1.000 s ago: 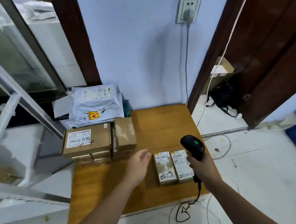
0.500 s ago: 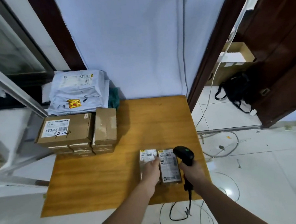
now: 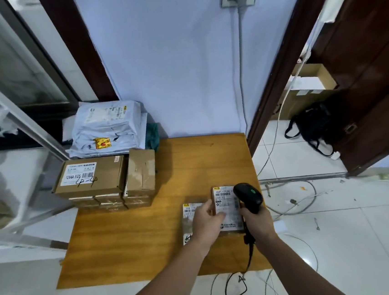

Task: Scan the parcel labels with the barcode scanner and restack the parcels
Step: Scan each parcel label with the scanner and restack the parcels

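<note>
So the person's got 2 small parcels at the front right of the wooden worktop. The left hand is curled round the right small parcel, fingers along its left edge and thumb over the white label, and it looks lifted a bit off the wood, though I can't say for sure. The left small parcel lies flat just beside it, partly hidden under that hand, with some black pen scribble showing at its near end. The right hand is wrapped tight round the handle of the black barcode scanner, its head sitting right against the held parcel's right edge with a little green light on top. The scanner's black cable hangs off the front edge and loops on the floor. Back left there's a stack of brown cardboard boxes, the big top one with a label reading 12V4A-5525, and behind those a pile of grey mailer bags against the wall.
</note>
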Action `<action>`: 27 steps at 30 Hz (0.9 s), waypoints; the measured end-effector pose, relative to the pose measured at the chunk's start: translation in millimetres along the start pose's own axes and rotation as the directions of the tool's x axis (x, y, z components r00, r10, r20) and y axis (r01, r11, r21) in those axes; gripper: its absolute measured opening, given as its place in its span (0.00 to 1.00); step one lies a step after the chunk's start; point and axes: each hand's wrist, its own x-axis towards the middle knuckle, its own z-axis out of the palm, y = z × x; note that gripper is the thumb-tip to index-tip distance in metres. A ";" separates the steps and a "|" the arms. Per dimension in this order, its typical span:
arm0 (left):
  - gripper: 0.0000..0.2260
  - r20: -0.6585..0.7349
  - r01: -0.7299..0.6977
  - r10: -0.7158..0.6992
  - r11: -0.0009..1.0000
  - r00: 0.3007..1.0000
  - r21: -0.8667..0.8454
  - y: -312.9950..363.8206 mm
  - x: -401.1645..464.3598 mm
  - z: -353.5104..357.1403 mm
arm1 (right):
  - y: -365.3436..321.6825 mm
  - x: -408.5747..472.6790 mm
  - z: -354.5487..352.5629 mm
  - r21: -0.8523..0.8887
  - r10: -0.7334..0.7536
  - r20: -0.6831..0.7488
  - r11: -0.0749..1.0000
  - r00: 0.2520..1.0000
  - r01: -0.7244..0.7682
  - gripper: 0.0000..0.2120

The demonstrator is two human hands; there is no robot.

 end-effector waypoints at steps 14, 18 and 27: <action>0.23 -0.203 -0.333 0.284 0.903 0.937 -0.274 84.6 -53.3 -128.0 | -118.0 -101.2 63.4 0.146 -0.302 0.092 0.947 0.949 0.287 0.02; 0.22 -0.259 -0.398 0.328 0.867 0.909 -0.300 82.0 -58.0 -183.4 | -138.3 -126.1 115.1 0.112 -0.343 0.143 0.938 0.928 0.329 0.03; 0.15 -0.327 -0.416 0.314 0.853 0.891 -0.316 57.6 -47.6 -340.7 | -152.6 -171.5 270.5 0.112 -0.386 0.166 0.922 0.908 0.371 0.05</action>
